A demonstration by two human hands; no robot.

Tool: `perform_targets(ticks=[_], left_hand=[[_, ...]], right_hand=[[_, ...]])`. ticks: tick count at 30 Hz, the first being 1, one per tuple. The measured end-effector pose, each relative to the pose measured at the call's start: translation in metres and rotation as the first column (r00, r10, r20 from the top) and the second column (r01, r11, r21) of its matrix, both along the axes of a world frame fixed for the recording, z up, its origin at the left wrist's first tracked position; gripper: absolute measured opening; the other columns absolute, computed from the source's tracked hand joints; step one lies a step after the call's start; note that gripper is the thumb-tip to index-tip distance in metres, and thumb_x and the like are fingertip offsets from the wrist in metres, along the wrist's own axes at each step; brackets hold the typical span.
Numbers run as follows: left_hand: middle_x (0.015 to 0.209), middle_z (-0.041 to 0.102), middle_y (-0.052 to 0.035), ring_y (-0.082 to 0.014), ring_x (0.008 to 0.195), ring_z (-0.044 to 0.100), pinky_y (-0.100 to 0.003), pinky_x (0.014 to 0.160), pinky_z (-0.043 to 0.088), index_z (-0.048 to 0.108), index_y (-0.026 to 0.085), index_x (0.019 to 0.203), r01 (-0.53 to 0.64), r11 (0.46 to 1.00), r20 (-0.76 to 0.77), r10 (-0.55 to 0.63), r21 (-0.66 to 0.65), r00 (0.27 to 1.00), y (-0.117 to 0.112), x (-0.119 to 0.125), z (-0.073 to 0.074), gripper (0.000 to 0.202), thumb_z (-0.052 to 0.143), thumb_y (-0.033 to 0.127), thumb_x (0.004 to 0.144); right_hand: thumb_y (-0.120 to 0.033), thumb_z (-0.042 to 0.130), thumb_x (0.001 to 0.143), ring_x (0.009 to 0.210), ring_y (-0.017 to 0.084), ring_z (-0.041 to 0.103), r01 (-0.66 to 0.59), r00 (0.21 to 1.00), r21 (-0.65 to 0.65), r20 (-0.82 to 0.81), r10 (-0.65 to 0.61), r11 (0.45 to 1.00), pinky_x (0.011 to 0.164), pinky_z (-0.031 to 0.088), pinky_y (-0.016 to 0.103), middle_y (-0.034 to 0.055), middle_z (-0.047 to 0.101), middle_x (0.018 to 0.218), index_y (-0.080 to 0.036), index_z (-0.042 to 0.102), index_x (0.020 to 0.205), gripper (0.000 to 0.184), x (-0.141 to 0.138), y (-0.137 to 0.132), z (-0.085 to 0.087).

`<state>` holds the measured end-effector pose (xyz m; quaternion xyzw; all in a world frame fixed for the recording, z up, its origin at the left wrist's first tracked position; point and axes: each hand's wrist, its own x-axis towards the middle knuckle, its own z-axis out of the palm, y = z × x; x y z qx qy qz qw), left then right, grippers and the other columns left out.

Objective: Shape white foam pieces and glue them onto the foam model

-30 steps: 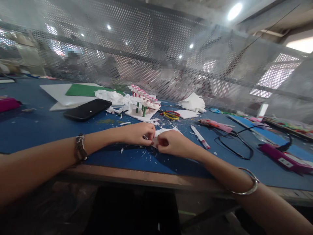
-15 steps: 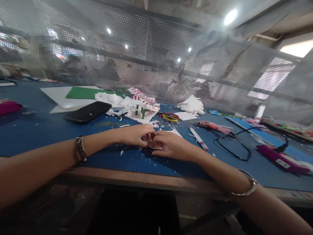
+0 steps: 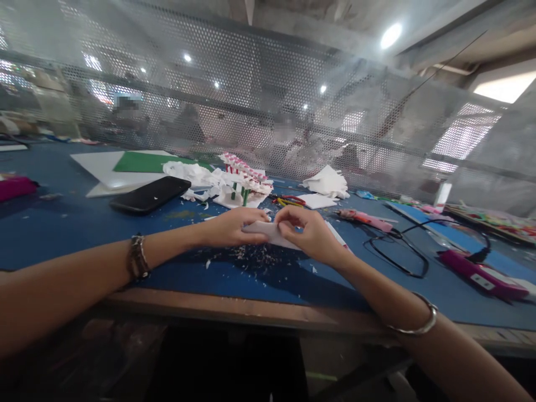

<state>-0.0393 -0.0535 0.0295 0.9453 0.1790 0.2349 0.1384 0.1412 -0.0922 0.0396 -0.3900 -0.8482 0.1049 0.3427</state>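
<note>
A narrow white strip [image 3: 285,239], like paper or thin foam, is held slightly above the blue table. My left hand [image 3: 228,226] is closed on its left end, with the thumb below and the fingers behind. My right hand [image 3: 314,234] pinches the strip's upper edge between thumb and forefinger. Small white crumbs [image 3: 253,257] lie on the table beneath. Just behind the hands stands a small model [image 3: 243,181] with red and green posts on a white base. Red- and yellow-handled pliers or scissors [image 3: 288,200] lie beside it.
At left are a black phone [image 3: 151,194], a green sheet [image 3: 138,162] and crumpled white paper [image 3: 192,172]. To the right lie a white marker [image 3: 337,233], a pink corded tool [image 3: 366,220] and a magenta device [image 3: 481,272]. A perforated metal screen [image 3: 251,72] rises behind.
My right hand has turned and moved slightly right and up, now pinching the strip's edge. The white strip shows plainly between my hands, where earlier they closed around something mostly hidden.
</note>
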Motion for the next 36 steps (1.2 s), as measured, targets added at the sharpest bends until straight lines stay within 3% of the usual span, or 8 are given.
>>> perform_targets(ticks=[4, 9, 13, 20, 24, 28, 32, 36], left_hand=[[0.065, 0.051, -0.0012, -0.0106, 0.061, 0.046, -0.022, 0.058, 0.036, 0.050, 0.015, 0.062, -0.105, 0.992, 0.147, 0.095, 0.065, 0.985, -0.003, 0.002, 0.000, 0.027, 0.040, 0.030, 0.081], [0.058, 0.046, 0.0005, -0.0102, 0.058, 0.044, -0.023, 0.056, 0.033, 0.049, 0.015, 0.060, -0.120, 0.964, 0.166, 0.081, 0.237, 0.983, -0.005, 0.002, -0.003, 0.027, 0.041, 0.027, 0.083], [0.067, 0.051, -0.0007, -0.0105, 0.065, 0.047, -0.022, 0.060, 0.037, 0.054, 0.015, 0.071, -0.139, 0.965, 0.222, 0.089, 0.222, 0.971, -0.005, 0.003, -0.002, 0.014, 0.048, 0.024, 0.080], [0.084, 0.052, -0.0036, -0.0089, 0.063, 0.048, -0.020, 0.055, 0.041, 0.052, 0.016, 0.091, -0.326, 0.945, 0.383, 0.308, -0.019, 0.871, 0.004, -0.001, 0.000, 0.019, 0.046, 0.029, 0.078], [0.092, 0.050, -0.0064, -0.0103, 0.068, 0.049, -0.020, 0.054, 0.042, 0.045, 0.014, 0.100, -0.323, 0.935, 0.416, 0.353, -0.144, 0.838, 0.010, -0.004, -0.002, 0.029, 0.046, 0.032, 0.077], [0.109, 0.041, -0.0111, -0.0163, 0.085, 0.046, -0.027, 0.069, 0.043, 0.036, 0.015, 0.110, -0.328, 0.944, 0.424, 0.280, 0.044, 0.861, 0.009, -0.006, -0.002, 0.047, 0.053, 0.035, 0.071], [0.117, 0.036, -0.0117, -0.0247, 0.105, 0.035, -0.036, 0.087, 0.034, 0.032, 0.019, 0.117, -0.106, 0.939, 0.124, 0.068, 0.326, 0.990, 0.005, -0.005, -0.005, 0.062, 0.060, 0.039, 0.065], [0.111, 0.046, -0.0105, -0.0240, 0.101, 0.041, -0.036, 0.086, 0.030, 0.041, 0.018, 0.113, 0.022, 0.954, -0.188, 0.036, 0.298, 0.982, 0.001, 0.000, -0.010, 0.045, 0.051, 0.038, 0.075]], right_hand=[[-0.014, 0.045, 0.068, 0.065, 0.010, 0.049, -0.017, 0.999, 0.030, -0.031, 0.018, 0.999, 0.063, 0.040, 0.024, 0.0004, 0.055, 0.069, -0.016, 0.050, 0.071, 0.006, 0.001, 0.002, 0.001], [-0.019, 0.050, 0.074, 0.076, 0.014, 0.049, -0.057, 0.990, 0.328, 0.140, 0.011, 0.943, 0.070, 0.039, 0.028, 0.0041, 0.055, 0.076, -0.017, 0.054, 0.075, 0.005, -0.001, -0.003, 0.005], [-0.020, 0.049, 0.076, 0.069, 0.012, 0.048, -0.045, 0.987, 0.281, 0.160, 0.000, 0.959, 0.064, 0.038, 0.025, 0.0020, 0.054, 0.071, -0.018, 0.056, 0.072, 0.008, 0.004, -0.002, 0.011], [-0.021, 0.052, 0.070, 0.040, 0.005, 0.037, 0.314, 0.870, -0.107, -0.367, -0.331, 0.943, 0.040, 0.030, 0.020, -0.0057, 0.045, 0.051, -0.018, 0.049, 0.063, 0.008, 0.042, 0.026, 0.025], [-0.019, 0.050, 0.071, 0.042, 0.006, 0.044, 0.472, 0.758, 0.091, -0.550, -0.351, 0.877, 0.040, 0.034, 0.021, -0.0040, 0.048, 0.056, -0.020, 0.043, 0.066, 0.009, 0.050, 0.020, 0.034], [-0.013, 0.049, 0.069, 0.057, 0.008, 0.050, 0.208, 0.977, 0.414, -0.047, -0.207, 0.886, 0.054, 0.040, 0.023, -0.0004, 0.052, 0.070, -0.019, 0.048, 0.067, 0.007, 0.038, 0.006, 0.030], [-0.006, 0.047, 0.067, 0.057, 0.009, 0.047, -0.127, 0.810, 0.046, 0.582, 0.077, 0.991, 0.055, 0.037, 0.023, 0.0011, 0.053, 0.068, -0.016, 0.053, 0.068, 0.011, 0.023, 0.007, 0.013], [-0.005, 0.045, 0.066, 0.060, 0.009, 0.046, -0.165, 0.740, -0.138, 0.637, 0.215, 0.977, 0.057, 0.037, 0.021, 0.0023, 0.052, 0.071, -0.014, 0.054, 0.074, 0.014, 0.021, 0.011, 0.004]])
